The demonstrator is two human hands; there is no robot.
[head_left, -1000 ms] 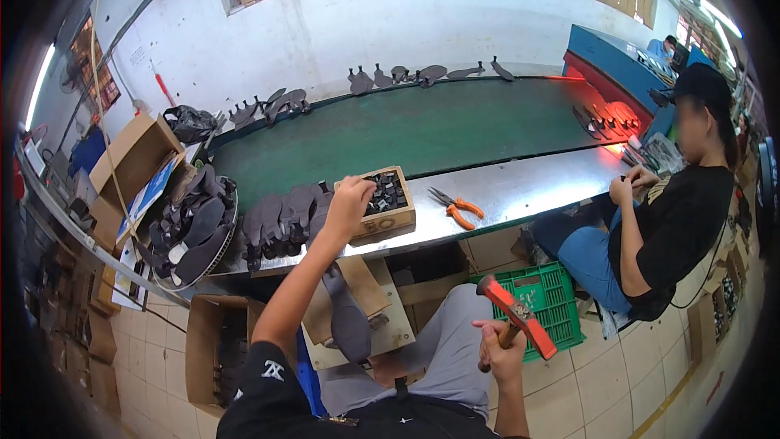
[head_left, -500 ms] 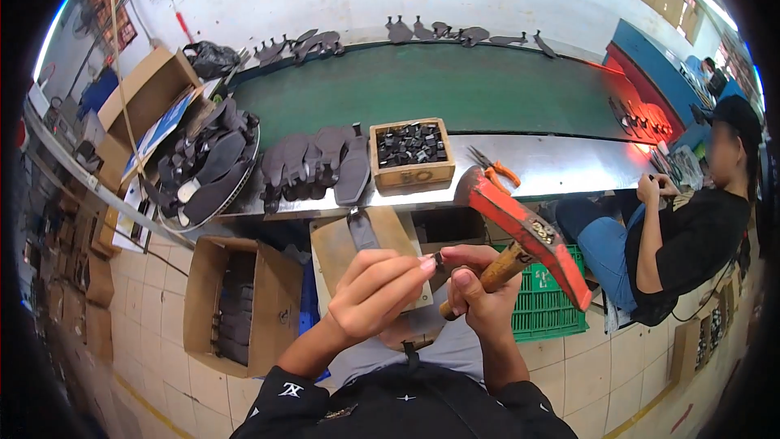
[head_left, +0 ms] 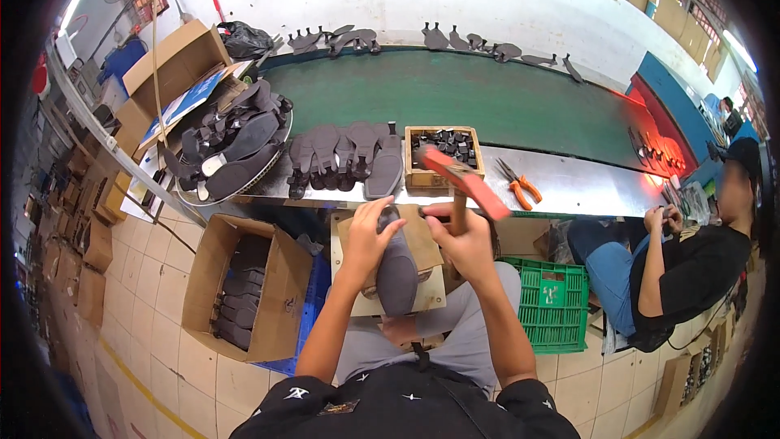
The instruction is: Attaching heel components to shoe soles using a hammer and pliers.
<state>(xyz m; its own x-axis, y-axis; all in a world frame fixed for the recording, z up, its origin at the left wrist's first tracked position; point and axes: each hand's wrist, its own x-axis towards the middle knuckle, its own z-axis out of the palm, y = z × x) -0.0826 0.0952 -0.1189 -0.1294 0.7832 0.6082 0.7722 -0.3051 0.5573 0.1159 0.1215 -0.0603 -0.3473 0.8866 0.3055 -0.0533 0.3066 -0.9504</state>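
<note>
Left hand (head_left: 372, 236) pressing dark curved insole (head_left: 397, 276), right hand (head_left: 461, 240) gripping red-headed hammer (head_left: 461, 182)

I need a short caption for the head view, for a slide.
Left hand steadies a grey insole on a lap board; right hand holds a red hammer.

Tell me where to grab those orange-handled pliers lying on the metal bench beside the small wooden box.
Take the orange-handled pliers by the two orange handles, coming from above on the near side. They lie flat on the metal bench, handles splayed toward the person and dark nose pointing back toward the wooden box, so fingers can probably close around both handles at once.
</note>
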